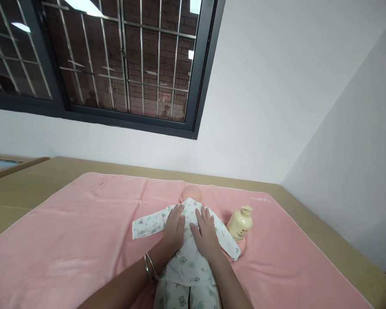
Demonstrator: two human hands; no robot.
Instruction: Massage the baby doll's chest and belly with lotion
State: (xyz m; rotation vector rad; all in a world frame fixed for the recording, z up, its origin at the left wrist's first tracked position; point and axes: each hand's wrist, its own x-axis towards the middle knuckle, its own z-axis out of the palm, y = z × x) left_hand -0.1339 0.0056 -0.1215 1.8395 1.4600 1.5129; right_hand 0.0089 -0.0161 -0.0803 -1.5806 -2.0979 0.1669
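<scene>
Both hands lie flat on a baby doll (189, 253). The left hand (174, 226) has its fingers spread a little and rests on the doll's chest, near the sleeve (147, 224) that sticks out to the left. The right hand (206, 231) is flat too, fingers close together, just beside the left one. Neither hand pinches or grips anything. A thin bangle (149, 266) sits on the left wrist.

The doll lies on a pink towel (67, 240) spread over the desk (22, 189), a bit right of the towel's middle. It lies long and straight. Its head (191, 193) points away from the person, toward the wall with the window (116, 64). Its legs point back toward the person and run off the bottom of the picture. Its two sleeves go out to the sides.

A cream bottle (240, 223) leans on the towel just beside the doll's right sleeve (229, 244). I think this is the main worry. If the right hand or the sleeve swings out, it could bump the bottle and roll it across the towel. I cannot tell if its cap is tight, so it might leak.

The towel could also slide or bunch up if the hands push hard sideways. The loose clothes could wrinkle under the palms. The bangle might catch on the cloth.
</scene>
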